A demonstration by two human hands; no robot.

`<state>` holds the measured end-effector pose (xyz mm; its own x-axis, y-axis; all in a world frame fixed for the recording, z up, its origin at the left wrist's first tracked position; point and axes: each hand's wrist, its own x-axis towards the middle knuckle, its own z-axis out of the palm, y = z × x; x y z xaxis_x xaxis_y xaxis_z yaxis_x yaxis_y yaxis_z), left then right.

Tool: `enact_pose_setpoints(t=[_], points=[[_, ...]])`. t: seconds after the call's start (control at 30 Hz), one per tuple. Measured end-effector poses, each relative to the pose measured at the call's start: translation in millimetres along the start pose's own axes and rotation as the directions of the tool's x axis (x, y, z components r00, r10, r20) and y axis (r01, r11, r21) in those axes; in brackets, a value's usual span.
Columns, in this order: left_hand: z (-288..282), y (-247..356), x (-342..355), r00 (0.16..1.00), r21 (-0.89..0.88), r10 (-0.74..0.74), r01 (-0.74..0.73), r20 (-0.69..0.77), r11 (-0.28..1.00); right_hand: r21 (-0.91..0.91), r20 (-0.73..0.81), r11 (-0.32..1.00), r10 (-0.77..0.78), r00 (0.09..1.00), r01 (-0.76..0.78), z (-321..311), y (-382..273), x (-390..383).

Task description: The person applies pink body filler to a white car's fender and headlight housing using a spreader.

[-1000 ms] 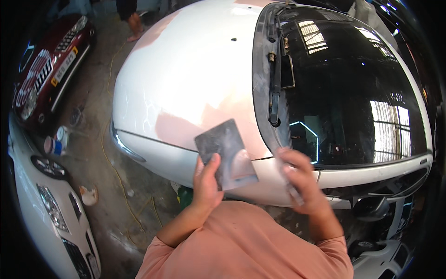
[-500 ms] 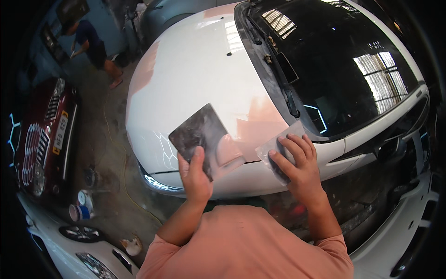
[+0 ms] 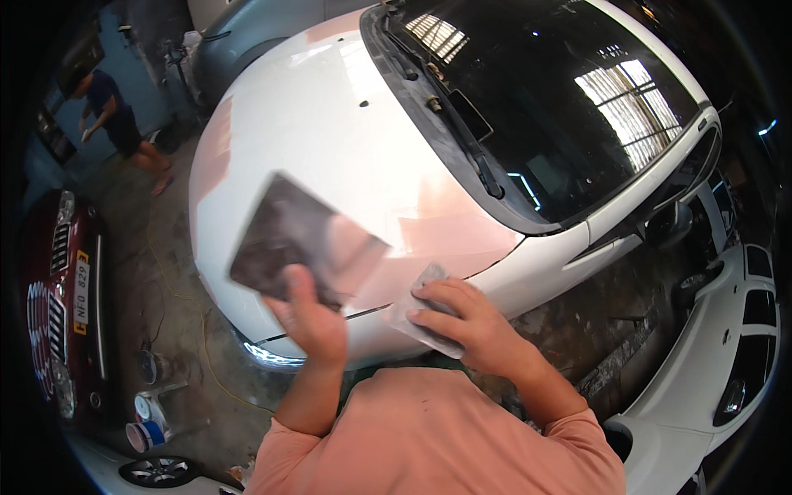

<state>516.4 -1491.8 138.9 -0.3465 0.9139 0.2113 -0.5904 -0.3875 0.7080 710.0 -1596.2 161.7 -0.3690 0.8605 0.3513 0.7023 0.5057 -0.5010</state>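
A dark, flat rectangular board is tilted in my left hand, thumb on its face and the other fingers mostly beneath it. One corner of the board carries a pale pink patch that looks like body filler. Closed around a flat grey spreader is my right hand, its fingers bent over the top. Both hands are above the near edge of a white car's hood. Pinkish filler patches mark the hood near the windshield, and another lies along its front.
The dark windshield and wipers are at the right. A maroon car stands at far left, and a white car at lower right. Cans and a yellow cord lie on the floor. Another person stands at the back left.
My right hand has moved left and down with the spreader, closer to my body. The board in my left hand has shifted left. The whole view has also turned slightly.
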Motion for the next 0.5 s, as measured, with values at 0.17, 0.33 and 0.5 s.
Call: enact_pose_setpoints(t=[0.17, 0.33, 0.5], points=[[-22.0, -4.0, 24.8, 0.997, 0.058, -0.005, 0.010, -0.073, 0.998, 0.975, -0.135, 0.221, 0.653, 0.745, -0.017, 15.7, 27.1, -77.0], [-29.4, -33.4, -6.8, 0.979, 0.148, -0.050, 0.080, -0.196, 0.986, 0.962, -0.219, 0.080, 0.795, 0.565, 0.261, -38.1, 74.7, -87.5], [-18.5, -57.3, -29.5, 0.948, 0.181, -0.001, 0.062, -0.318, 0.981, 0.961, -0.135, -0.067, 0.732, 0.668, 0.268, -109.9, 139.2, -83.7]])
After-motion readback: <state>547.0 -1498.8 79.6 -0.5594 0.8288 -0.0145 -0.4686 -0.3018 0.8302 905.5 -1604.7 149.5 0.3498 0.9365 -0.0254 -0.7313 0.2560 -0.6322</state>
